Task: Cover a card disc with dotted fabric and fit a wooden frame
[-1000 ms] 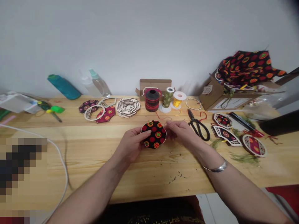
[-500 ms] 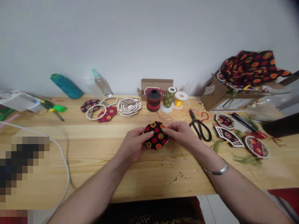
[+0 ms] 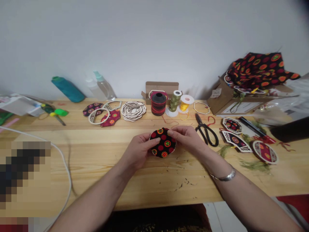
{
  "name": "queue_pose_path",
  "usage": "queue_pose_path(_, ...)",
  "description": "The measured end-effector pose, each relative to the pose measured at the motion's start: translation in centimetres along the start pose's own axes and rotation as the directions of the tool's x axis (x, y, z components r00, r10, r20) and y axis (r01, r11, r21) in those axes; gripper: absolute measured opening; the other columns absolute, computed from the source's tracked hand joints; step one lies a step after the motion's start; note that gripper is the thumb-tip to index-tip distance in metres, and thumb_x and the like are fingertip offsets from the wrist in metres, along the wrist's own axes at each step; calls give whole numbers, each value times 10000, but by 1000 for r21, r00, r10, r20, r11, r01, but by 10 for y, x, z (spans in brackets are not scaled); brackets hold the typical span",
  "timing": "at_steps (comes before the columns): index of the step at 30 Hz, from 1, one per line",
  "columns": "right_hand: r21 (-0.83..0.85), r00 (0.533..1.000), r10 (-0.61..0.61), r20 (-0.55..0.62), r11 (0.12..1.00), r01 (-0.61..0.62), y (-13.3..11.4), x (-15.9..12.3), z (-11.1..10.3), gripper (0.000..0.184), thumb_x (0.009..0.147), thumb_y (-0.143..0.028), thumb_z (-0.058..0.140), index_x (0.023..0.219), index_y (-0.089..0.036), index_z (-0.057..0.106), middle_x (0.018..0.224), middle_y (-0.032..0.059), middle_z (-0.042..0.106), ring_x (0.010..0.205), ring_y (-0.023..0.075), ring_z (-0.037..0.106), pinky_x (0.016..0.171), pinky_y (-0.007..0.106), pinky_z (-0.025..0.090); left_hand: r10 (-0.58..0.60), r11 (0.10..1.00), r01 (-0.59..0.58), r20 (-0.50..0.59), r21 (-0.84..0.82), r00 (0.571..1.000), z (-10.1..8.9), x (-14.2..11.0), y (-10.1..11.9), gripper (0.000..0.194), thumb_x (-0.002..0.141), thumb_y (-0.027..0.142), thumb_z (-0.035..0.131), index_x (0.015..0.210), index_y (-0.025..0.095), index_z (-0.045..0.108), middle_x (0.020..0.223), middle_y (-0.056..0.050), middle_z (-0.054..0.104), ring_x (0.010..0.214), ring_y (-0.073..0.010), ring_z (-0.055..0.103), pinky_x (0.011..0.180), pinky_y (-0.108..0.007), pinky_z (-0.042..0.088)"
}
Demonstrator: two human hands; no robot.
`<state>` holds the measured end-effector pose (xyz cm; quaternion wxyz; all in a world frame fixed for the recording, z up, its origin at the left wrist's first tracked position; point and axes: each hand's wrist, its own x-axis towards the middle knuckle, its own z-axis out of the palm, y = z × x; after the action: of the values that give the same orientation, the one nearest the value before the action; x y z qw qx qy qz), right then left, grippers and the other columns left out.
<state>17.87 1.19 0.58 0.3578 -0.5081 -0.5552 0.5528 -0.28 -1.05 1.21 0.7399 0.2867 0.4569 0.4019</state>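
Observation:
A round black fabric-covered disc (image 3: pixel 163 145) with red and orange flower dots is held just above the wooden table, between both hands. My left hand (image 3: pixel 140 147) grips its left edge, thumb flat across the front and fingers behind. At the upper right edge, my right hand (image 3: pixel 184 137) pinches the disc between thumb and fingers. Behind the disc a thin thread trails toward a large spool of red and black thread (image 3: pixel 158 105). Black-handled scissors (image 3: pixel 207 132) lie right beside my right hand.
A green spool (image 3: pixel 175 102) and a yellow spool (image 3: pixel 184 104) stand at the back. Stacked wooden frames (image 3: pixel 133 111) and patterned fabric pieces (image 3: pixel 113 117) lie left of them. Finished-looking ornaments (image 3: pixel 265 152) sit at right, before a cardboard box (image 3: pixel 223 101). A white cable (image 3: pixel 65 158) crosses the left.
The disc has shifted slightly right and down, turning a little in my hands. My right fingertips have moved a little along its upper edge.

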Motion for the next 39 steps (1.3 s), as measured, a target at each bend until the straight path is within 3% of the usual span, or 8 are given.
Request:
queue_pose_path(4, 15, 1000, -18, -10, 1000, 18, 0, 0, 0, 305, 686, -467, 705, 656, -165, 668, 586, -6, 590, 547, 97, 441, 523, 260, 361, -4, 1000, 4, 31, 23, 1000, 1, 0, -1, 296, 628, 227, 807, 886, 93, 750, 788, -118, 761, 668, -191, 698, 653, -295, 552)
queue_pose_path(11, 72, 999, 19, -37, 997, -16, 1, 1, 0, 285, 679, -441, 707, 657, -160, 663, 591, -1, 588, 524, 91, 430, 481, 254, 318, -75, 997, 77, 56, -19, 996, -1, 0, 2, 295, 675, 278, 777, 894, 84, 743, 822, -140, 758, 683, -193, 698, 651, -300, 569)
queue_pose_path(16, 99, 997, 31, -75, 995, -23, 3, 1, 1, 313, 670, -466, 721, 650, -161, 656, 579, -12, 576, 515, 87, 428, 477, 247, 323, -72, 997, 73, 85, -12, 994, -1, 2, -1, 326, 657, 182, 796, 962, 91, 726, 881, -135, 757, 720, -205, 708, 687, -321, 578)
queue_pose_path(21, 210, 993, 50, -111, 977, -26, 4, 3, 2, 330, 644, -483, 741, 716, -167, 680, 640, 9, 636, 556, 112, 499, 529, 266, 391, -48, 989, 59, 81, -135, 996, 3, 4, -2, 299, 664, 101, 777, 957, 88, 718, 935, -140, 750, 759, -197, 711, 745, -319, 576)
queue_pose_path(29, 204, 991, 59, -121, 978, -33, 7, 3, 7, 331, 646, -494, 741, 683, -174, 664, 571, -15, 594, 480, 89, 430, 478, 250, 320, -50, 972, 63, 63, -227, 997, 8, 3, -6, 215, 705, 38, 710, 917, 70, 716, 920, -141, 752, 795, -201, 715, 776, -317, 581)
queue_pose_path(33, 188, 993, 30, -114, 982, -8, 9, 5, 7, 372, 713, -547, 665, 673, -177, 650, 552, -15, 563, 478, 97, 425, 474, 253, 316, -46, 974, 57, 54, -218, 997, 4, 5, -8, 221, 737, 43, 683, 952, 87, 706, 924, -132, 754, 779, -203, 718, 753, -335, 593)
queue_pose_path(36, -8, 974, -93, -208, 996, 93, 7, 8, 0, 354, 799, -502, 589, 636, -189, 611, 559, -2, 571, 506, 119, 460, 508, 267, 349, -24, 975, 27, 18, -220, 1000, 2, 6, -4, 199, 751, 35, 657, 936, 88, 707, 923, -130, 757, 791, -206, 722, 750, -336, 598)
queue_pose_path(39, -423, 918, -262, -299, 898, 118, -4, 6, -13, 293, 868, -373, 533, 649, -193, 607, 611, 32, 618, 576, 152, 522, 585, 287, 378, 14, 974, -17, -12, -227, 1000, 2, 5, 1, 229, 739, 22, 653, 952, 88, 706, 962, -138, 754, 848, -221, 723, 776, -349, 598)
